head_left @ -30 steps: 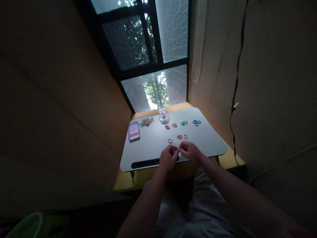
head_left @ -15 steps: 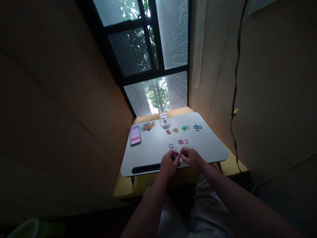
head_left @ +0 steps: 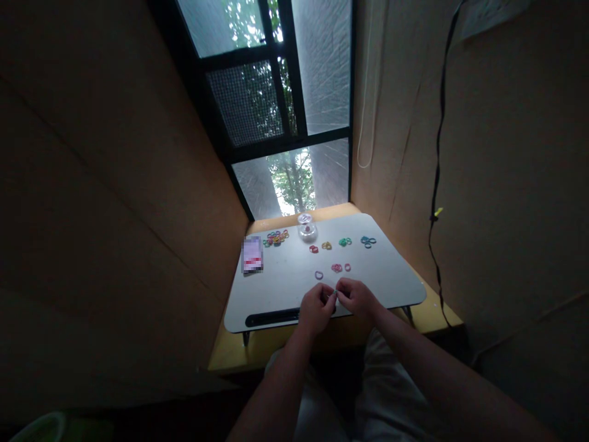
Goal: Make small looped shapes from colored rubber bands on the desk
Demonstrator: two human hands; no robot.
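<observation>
My left hand (head_left: 317, 307) and my right hand (head_left: 355, 296) meet fingertip to fingertip over the front edge of the white lap table (head_left: 280, 282). Both are closed in a pinch on one small green hair tie (head_left: 335, 292), mostly hidden by the fingers. Just beyond them lies a single purple hair tie (head_left: 319, 275). Pink hair ties (head_left: 337, 268) sit a little farther to the right. Behind these, a row holds red hair ties (head_left: 313, 249), yellow ones (head_left: 326, 245), green ones (head_left: 345, 242) and blue ones (head_left: 368, 241).
A mixed-colour pile of hair ties (head_left: 276, 238) is at the back left, beside a phone-like flat object (head_left: 253, 255) that is blurred out. A clear round container (head_left: 307, 231) stands near the window. A black slot strip (head_left: 271, 317) runs along the table's front edge.
The whole view has shifted slightly, so the table appears a little lower. My hands stay together at the same place, and less of the green hair tie shows between the fingertips.
</observation>
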